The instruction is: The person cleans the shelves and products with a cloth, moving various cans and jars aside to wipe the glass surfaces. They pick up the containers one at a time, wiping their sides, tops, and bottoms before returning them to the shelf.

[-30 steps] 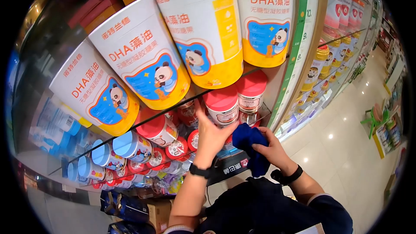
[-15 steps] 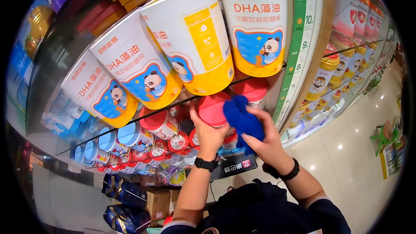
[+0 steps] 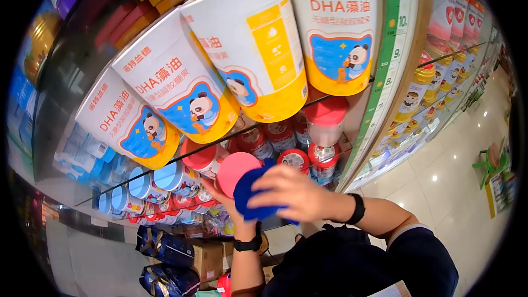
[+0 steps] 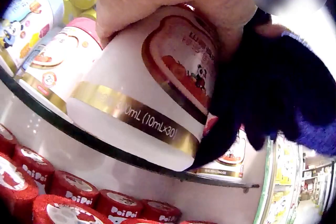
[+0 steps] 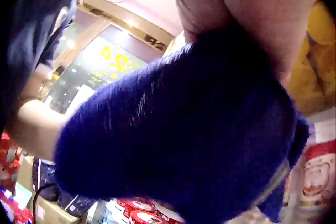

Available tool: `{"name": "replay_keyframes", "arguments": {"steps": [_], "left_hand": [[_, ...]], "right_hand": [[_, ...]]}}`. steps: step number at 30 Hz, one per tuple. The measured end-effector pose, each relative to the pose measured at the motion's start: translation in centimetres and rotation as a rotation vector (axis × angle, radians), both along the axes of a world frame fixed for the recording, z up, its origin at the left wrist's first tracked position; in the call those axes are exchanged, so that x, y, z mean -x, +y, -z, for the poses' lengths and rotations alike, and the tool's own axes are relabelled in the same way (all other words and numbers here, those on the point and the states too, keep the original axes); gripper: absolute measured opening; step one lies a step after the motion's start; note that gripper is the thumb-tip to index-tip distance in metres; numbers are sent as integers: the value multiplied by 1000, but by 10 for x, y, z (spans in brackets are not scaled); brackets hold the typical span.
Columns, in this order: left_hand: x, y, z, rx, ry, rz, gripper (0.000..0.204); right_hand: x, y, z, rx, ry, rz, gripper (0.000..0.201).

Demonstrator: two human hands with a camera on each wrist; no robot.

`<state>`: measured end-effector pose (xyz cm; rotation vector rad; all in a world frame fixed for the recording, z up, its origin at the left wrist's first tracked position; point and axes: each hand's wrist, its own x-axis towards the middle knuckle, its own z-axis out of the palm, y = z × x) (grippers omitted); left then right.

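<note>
My left hand [image 3: 225,203] grips a white canister with a pink lid [image 3: 237,169] in front of the shelf. In the left wrist view the canister [image 4: 131,79] tilts, showing a gold band and a panda picture, with the fingers round its upper part. A blue cloth [image 3: 246,195] is held in my right hand [image 3: 294,195], its fingers bent over the fabric. In the head view the cloth overlaps the canister's near side. The same cloth [image 5: 173,129] fills most of the right wrist view and hides the canister there.
Large white and yellow tubs [image 3: 264,49] stand on the glass shelf above the hands. Blue-lidded canisters [image 3: 170,179] sit to the left, another pink-lidded canister [image 3: 325,118] to the right. Red-lidded tins [image 4: 73,184] fill the shelf below. Cardboard boxes [image 3: 208,261] are on the floor.
My left hand has drawn the pink-lidded canister from under the tubs toward the left and front. My right hand has brought the blue cloth left, over the canister.
</note>
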<state>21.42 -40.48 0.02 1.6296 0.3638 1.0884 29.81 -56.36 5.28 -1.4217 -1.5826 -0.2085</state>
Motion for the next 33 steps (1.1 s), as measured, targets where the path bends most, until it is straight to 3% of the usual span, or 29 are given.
{"name": "replay_keyframes", "arguments": {"steps": [2,4,6,8,10,15,18,19,22,23,24,28,30,32,33], "left_hand": [[3,2,-8,-198,66,-56,124],[4,8,-6,-242,136,-102,127],[-1,10,-8,-317,203,-142,129],[-5,7,-16,-230,162,-73,129],[-7,5,-16,-165,143,-39,128],[-6,10,-9,-223,153,-52,127],[-5,8,-13,-205,166,-46,127],[-5,7,-12,-199,176,-48,127],[-3,7,-12,-201,191,-57,126],[-3,7,-12,-213,189,-60,126],[-4,7,-12,-224,187,-64,125],[-2,11,-10,-238,198,-66,124],[-3,13,-9,-178,146,-23,123],[-4,14,-6,-213,163,-36,123],[-4,15,-5,-238,173,-32,123]], "right_hand": [[-26,6,2,-88,56,293,51],[-55,23,11,23,105,588,58],[-78,53,34,246,42,808,67],[-85,71,49,597,72,884,74],[-91,79,45,943,155,786,71],[-109,93,44,1005,331,818,67],[-112,104,44,1065,253,891,57],[-108,105,50,960,176,961,48],[-94,88,48,916,72,882,46],[-83,79,57,783,-16,880,43],[-73,70,61,771,23,779,51],[-28,15,65,638,-57,671,48],[-29,-10,42,764,88,570,46],[-44,-13,28,715,144,542,45],[-49,-5,29,512,111,594,43]]}}
